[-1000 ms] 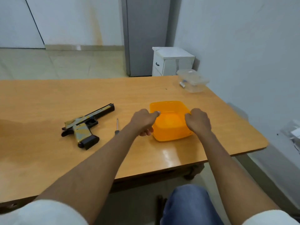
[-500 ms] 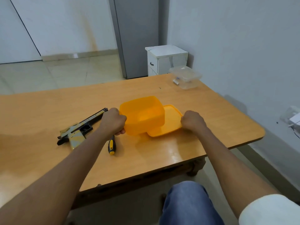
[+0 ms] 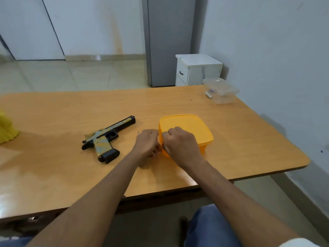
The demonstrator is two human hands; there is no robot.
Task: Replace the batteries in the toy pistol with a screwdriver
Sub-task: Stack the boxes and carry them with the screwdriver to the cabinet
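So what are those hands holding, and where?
Both hands, left and right, grip the orange lidded container at its near-left corner, along the rim.

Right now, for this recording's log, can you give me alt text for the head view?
Both hands, left hand and right hand, press at the near-left corner of a lidded orange container on a wooden table. A toy pistol lies flat to its left, untouched. A clear plastic box sits at the table's far right corner.

Left hand (image 3: 147,145) curled, right hand (image 3: 179,143) curled, knuckles nearly touching
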